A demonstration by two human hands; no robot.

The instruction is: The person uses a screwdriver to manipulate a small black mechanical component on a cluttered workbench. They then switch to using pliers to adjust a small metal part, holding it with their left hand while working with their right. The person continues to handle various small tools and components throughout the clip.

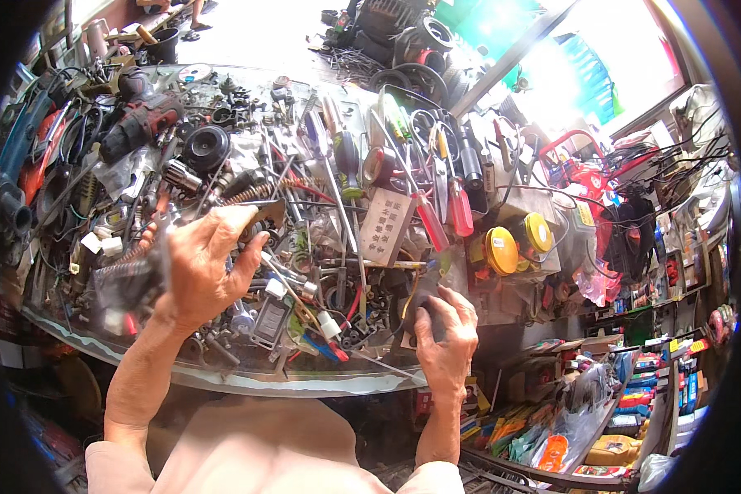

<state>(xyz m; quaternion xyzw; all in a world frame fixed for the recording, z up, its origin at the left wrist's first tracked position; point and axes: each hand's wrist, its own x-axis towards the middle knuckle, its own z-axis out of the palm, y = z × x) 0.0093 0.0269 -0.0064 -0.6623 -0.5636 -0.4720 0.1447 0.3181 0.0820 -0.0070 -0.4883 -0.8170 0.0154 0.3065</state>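
Observation:
My left hand (212, 269) is closed at a dark metal piece (270, 212) over a glass-topped bench (222, 372) heaped with parts, wires and tools; its grip is partly hidden. A blurred bag of springs (132, 280) lies beside it. My right hand (446, 340), near the front right edge, has its fingers wrapped round a dark object (420, 318) that I cannot make out. Between and beyond my hands are loose sockets, a printed card (384, 226), screwdrivers (430, 221) and two round yellow tins (500, 249).
A red-and-black power drill (140, 123) lies back left among cables. Tires and dark parts (412, 49) are piled behind the bench. Shelves of packaged goods (626, 445) stand at lower right, with bags (601, 280) above. Another person's bare leg (196, 15) shows at the top.

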